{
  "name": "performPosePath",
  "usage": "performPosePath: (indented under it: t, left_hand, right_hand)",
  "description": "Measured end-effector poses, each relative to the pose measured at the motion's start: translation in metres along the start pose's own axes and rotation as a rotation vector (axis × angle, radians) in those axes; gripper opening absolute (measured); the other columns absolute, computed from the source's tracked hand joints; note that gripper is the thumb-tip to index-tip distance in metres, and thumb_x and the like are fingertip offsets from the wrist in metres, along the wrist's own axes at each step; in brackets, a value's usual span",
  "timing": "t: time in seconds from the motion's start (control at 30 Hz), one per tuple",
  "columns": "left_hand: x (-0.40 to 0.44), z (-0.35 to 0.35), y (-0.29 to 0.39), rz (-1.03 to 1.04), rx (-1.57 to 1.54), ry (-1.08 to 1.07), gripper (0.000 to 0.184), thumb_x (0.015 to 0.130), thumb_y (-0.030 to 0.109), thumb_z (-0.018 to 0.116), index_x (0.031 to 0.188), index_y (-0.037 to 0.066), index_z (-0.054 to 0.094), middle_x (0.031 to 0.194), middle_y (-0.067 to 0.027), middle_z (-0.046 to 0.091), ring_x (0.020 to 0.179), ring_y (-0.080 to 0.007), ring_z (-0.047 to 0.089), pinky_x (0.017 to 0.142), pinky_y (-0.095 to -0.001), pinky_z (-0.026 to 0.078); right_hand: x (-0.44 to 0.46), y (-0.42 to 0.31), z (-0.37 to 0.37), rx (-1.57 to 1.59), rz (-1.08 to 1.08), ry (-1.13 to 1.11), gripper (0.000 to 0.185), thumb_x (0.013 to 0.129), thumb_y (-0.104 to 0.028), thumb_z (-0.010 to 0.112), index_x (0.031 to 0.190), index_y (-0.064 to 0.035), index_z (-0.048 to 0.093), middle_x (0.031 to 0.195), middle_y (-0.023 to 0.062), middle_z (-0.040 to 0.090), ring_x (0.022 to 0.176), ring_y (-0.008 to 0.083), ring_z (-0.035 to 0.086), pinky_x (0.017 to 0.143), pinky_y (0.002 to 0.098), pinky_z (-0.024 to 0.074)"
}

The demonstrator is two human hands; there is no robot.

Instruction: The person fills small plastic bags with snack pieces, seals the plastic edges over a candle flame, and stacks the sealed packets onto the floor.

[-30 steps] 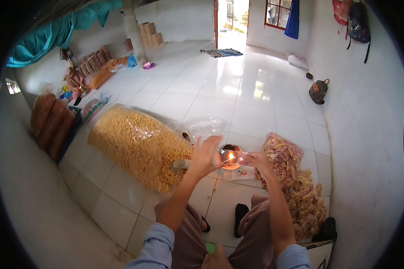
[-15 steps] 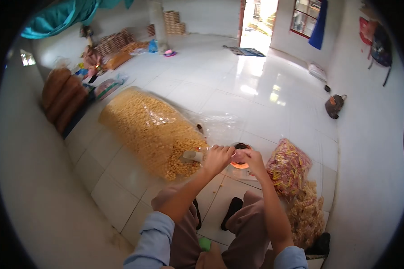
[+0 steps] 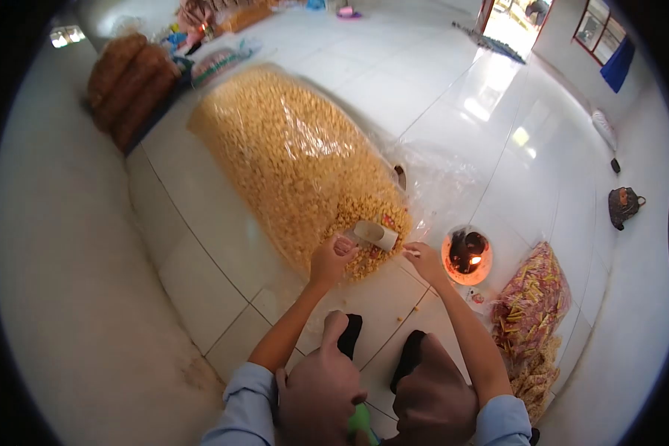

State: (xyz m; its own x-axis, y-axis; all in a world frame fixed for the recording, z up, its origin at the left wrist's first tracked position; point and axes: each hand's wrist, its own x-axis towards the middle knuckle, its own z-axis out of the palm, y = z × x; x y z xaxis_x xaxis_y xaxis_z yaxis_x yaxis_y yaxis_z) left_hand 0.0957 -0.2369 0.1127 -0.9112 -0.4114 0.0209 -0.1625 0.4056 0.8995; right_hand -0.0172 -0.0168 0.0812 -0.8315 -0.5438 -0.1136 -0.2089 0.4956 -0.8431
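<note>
White tiled floor (image 3: 208, 245), snack bag (image 3: 282, 149) slanting lengthwise, mouth toward lower right, left grip (image 3: 328, 260) unclear, right grip (image 3: 425, 260) pinched together

Snack bag (image 3: 275, 149): one
Scoop (image 3: 376, 235): one, at snack bag's near end
Hands (image 3: 330, 262): two, near that end
Round dish (image 3: 451, 269): one, right of snack bag
Packet bag (image 3: 530, 301): one, farther right of snack bag

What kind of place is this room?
Maybe a small snack workshop: a huge clear bag of yellow pieces and a bag of red-and-yellow things lie on the tiled floor, with a little flame burning nearby.
</note>
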Motion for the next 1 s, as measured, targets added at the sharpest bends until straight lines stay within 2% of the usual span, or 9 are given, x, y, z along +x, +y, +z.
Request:
performPosePath:
  t: [0.03,0.07,0.13,0.23,0.3,0.37,0.47,0.7,1.0]
  left_hand:
    - [-0.001,0.007,-0.016,-0.084,0.007,0.037,0.024,0.071,0.023,0.069,0.083,0.006,0.058,0.065,-0.0032,0.058,0.059,-0.0125,0.057,0.056,-0.0258,0.046]
    - [-0.002,0.015,-0.031,-0.169,0.016,0.076,0.025,0.071,0.024,0.069,0.083,0.005,0.058,0.065,-0.0021,0.058,0.059,-0.0118,0.056,0.056,-0.025,0.046]
    - [-0.002,0.024,-0.052,-0.216,0.016,0.115,0.025,0.072,0.024,0.069,0.083,0.004,0.058,0.065,-0.0022,0.058,0.059,-0.012,0.056,0.056,-0.0244,0.046]
    - [0.002,0.037,-0.09,-0.264,-0.031,0.201,0.025,0.072,0.024,0.068,0.082,0.004,0.058,0.066,-0.0026,0.059,0.059,-0.0123,0.057,0.056,-0.0239,0.046]
    - [-0.002,0.038,-0.1,-0.307,-0.081,0.253,0.025,0.072,0.024,0.068,0.082,0.004,0.058,0.066,-0.0029,0.059,0.059,-0.0123,0.057,0.057,-0.0241,0.046]
    - [-0.004,0.025,-0.078,-0.435,0.101,0.145,0.024,0.071,0.023,0.068,0.082,0.004,0.058,0.068,-0.0039,0.061,0.061,-0.0125,0.058,0.057,-0.0247,0.046]
    - [-0.01,0.021,-0.083,-0.417,0.076,0.16,0.023,0.071,0.022,0.068,0.081,0.004,0.058,0.069,-0.0043,0.061,0.061,-0.0123,0.059,0.057,-0.0253,0.046]
    - [-0.017,0.019,-0.081,-0.451,0.105,0.156,0.023,0.071,0.023,0.068,0.08,0.005,0.057,0.068,-0.0034,0.061,0.059,-0.0119,0.058,0.057,-0.0252,0.047]
    - [-0.018,0.031,-0.087,-0.379,0.142,0.126,0.02,0.072,0.022,0.067,0.079,0.006,0.056,0.068,-0.0029,0.062,0.06,-0.0141,0.06,0.057,-0.0264,0.047]
  right_hand:
    - [0.007,0.011,0.015,-0.29,-0.176,0.013,0.043,0.074,-0.015,0.064,0.112,0.0004,0.049,0.104,0.0158,0.054,0.104,0.0291,0.05,0.087,0.0384,0.0407]
    - [0.017,0.023,0.028,-0.288,-0.153,-0.02,0.043,0.074,-0.015,0.064,0.112,0.0004,0.049,0.104,0.0158,0.054,0.104,0.0291,0.05,0.087,0.0384,0.0407]
    - [0.041,0.034,0.052,-0.279,-0.24,0.127,0.06,0.067,-0.015,0.07,0.118,-0.0009,0.041,0.116,0.0187,0.045,0.112,0.035,0.039,0.094,0.042,0.0326]
    - [0.068,0.052,0.075,-0.464,-0.369,0.121,0.068,0.063,-0.011,0.071,0.12,-0.0012,0.036,0.118,0.0179,0.043,0.108,0.0349,0.042,0.092,0.0399,0.0348]
    - [0.08,0.061,0.083,-0.402,-0.3,0.056,0.065,0.061,-0.009,0.07,0.118,-0.0006,0.038,0.115,0.0179,0.044,0.107,0.0346,0.042,0.092,0.0391,0.0353]
    - [0.081,0.059,0.081,-0.339,-0.236,0.005,0.063,0.06,-0.006,0.069,0.116,-0.0001,0.04,0.113,0.018,0.045,0.106,0.0342,0.042,0.091,0.0382,0.0357]
    - [0.078,0.044,0.052,-0.562,-0.447,0.098,0.061,0.054,0.004,0.067,0.111,-0.0027,0.047,0.11,0.0134,0.047,0.105,0.0312,0.043,0.089,0.0369,0.0376]
    - [0.07,0.033,0.052,-0.468,-0.359,-0.135,0.058,0.056,0.008,0.062,0.111,-0.0033,0.049,0.111,0.0138,0.047,0.108,0.0313,0.042,0.094,0.0372,0.0355]
    - [0.074,0.041,0.045,-0.256,-0.262,-0.24,0.065,0.054,0.003,0.07,0.115,-0.0065,0.049,0.116,0.0126,0.046,0.109,0.0298,0.042,0.094,0.036,0.0357]
